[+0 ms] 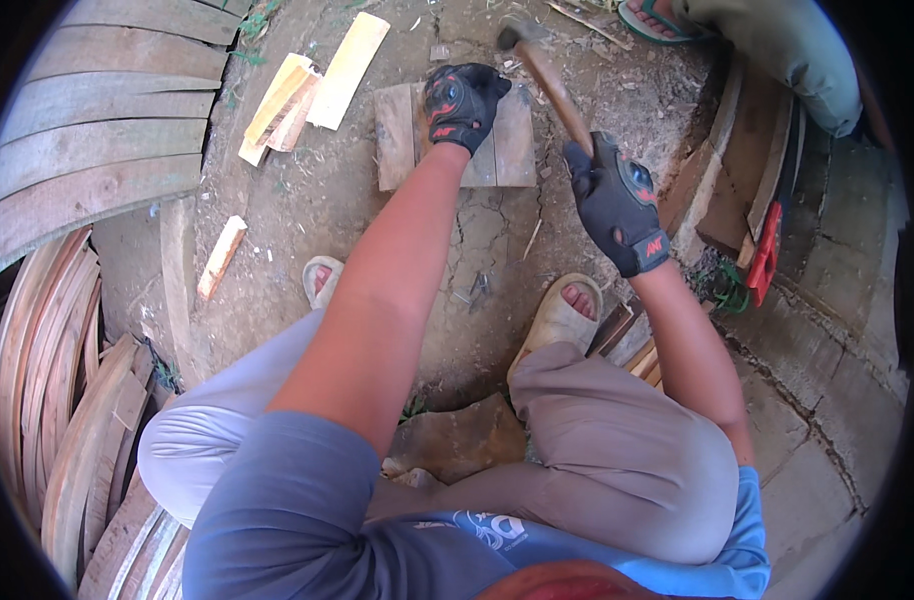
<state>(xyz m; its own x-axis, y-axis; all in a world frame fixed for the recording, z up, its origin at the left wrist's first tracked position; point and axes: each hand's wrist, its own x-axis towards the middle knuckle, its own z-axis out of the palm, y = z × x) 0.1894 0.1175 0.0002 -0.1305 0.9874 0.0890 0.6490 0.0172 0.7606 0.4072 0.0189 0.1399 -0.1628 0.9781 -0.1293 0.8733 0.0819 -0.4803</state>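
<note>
My right hand (617, 195), in a black glove with red marks, grips a hammer (550, 88) by the lower end of its wooden handle. The hammer is raised, its dark head pointing up and away to the left. My left hand (465, 105), gloved the same way, is closed over a small panel of wooden boards (515, 150) lying on the ground. Its fingers are curled at the far side, and whatever they may pinch is hidden. A few thin nails (477, 288) seem to lie on the dirt between my feet.
Pale wood offcuts (349, 70) lie left of the panel, with a smaller wood piece (222, 258) nearer. Curved planks (47, 370) are piled at the left. Another person's trouser leg (792, 60) shows at the far right, above a red-handled tool (765, 255) beside some boards.
</note>
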